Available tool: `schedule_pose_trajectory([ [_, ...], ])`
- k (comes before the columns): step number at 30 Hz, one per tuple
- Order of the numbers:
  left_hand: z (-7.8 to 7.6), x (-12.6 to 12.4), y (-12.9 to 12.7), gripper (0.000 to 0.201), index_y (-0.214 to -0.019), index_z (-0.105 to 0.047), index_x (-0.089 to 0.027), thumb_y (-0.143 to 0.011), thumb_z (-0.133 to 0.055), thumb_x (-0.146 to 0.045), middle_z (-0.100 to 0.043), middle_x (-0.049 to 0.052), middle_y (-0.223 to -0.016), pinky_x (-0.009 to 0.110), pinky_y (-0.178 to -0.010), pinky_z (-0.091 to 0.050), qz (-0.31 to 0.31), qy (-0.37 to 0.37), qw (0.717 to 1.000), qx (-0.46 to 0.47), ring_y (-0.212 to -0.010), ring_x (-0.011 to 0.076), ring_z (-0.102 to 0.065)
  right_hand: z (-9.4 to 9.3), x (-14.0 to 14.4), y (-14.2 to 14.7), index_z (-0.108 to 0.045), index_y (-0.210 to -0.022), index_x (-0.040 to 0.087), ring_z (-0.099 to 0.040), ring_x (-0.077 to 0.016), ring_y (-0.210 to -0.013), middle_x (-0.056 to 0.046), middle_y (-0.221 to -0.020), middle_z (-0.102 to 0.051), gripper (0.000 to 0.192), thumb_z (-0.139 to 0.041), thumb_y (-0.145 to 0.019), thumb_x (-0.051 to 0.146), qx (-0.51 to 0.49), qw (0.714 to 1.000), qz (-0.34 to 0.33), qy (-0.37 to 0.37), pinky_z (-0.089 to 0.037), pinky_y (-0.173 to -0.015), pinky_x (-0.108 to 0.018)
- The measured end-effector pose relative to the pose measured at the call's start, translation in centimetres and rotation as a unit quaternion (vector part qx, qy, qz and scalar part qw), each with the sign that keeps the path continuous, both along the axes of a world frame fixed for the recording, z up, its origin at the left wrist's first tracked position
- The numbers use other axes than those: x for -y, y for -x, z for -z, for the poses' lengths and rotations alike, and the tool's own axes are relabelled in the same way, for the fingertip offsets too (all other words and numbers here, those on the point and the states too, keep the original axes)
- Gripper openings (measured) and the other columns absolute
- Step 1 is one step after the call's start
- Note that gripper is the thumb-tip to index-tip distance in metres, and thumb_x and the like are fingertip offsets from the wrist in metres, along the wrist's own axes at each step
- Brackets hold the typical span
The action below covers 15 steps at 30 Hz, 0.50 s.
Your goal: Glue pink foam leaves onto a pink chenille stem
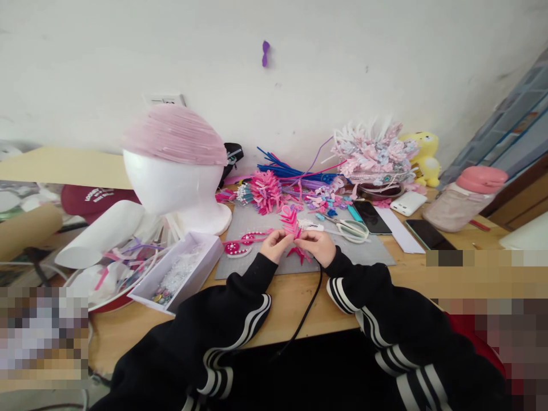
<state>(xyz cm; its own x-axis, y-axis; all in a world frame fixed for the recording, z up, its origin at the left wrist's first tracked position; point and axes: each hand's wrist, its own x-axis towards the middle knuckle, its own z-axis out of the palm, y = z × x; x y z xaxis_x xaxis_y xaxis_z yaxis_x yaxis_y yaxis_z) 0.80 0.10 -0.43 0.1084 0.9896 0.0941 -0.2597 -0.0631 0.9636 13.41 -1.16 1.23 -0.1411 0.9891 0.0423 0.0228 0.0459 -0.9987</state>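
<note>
Between both hands, over a grey mat, is a pink pipe-cleaner piece with pointed, leaf-like tips. My left hand pinches it from the left, thumb and fingers together. From the other side my right hand grips it too, its fingertips meeting the left ones. Darker pink points stick out below the fingers. Left of the hands lies a pink and white beaded ornament. Scissors with pale handles rest to the right. Behind stands a bunch of pink pipe-cleaner pieces.
A white mannequin head with a pink cap and a box of clear beads stand left. Blue pipe cleaners and a decorated headpiece are at the back. Phones and a pink-lidded bottle sit right.
</note>
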Motion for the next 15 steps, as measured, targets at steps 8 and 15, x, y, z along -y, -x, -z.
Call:
schedule_pose_trajectory([
  [8,-0.08,0.07,-0.12,0.028,-0.054,-0.052,-0.013,-0.049,-0.070,-0.034,-0.046,-0.007,-0.047,0.020,-0.049,-0.032,0.002,-0.007,1.000,0.027,-0.046,0.0041,-0.038,0.45,-0.10,0.02,-0.053,-0.055,0.014,-0.036,-0.0053,-0.028,0.006,-0.035,-0.045,0.022,-0.066,-0.055,0.031,0.014,1.000,-0.018,-0.013,-0.026,-0.030,-0.019],
  [15,-0.04,-0.01,-0.01,0.030,-0.052,-0.051,-0.014,-0.050,-0.071,-0.036,-0.043,-0.008,-0.043,0.019,-0.047,-0.031,0.005,-0.007,0.999,0.035,-0.045,0.0035,-0.037,0.30,0.04,0.13,-0.051,-0.055,0.014,-0.035,-0.0050,-0.027,0.006,-0.034,-0.044,0.023,-0.066,-0.055,0.032,0.011,1.000,-0.024,-0.005,-0.025,-0.030,-0.019],
])
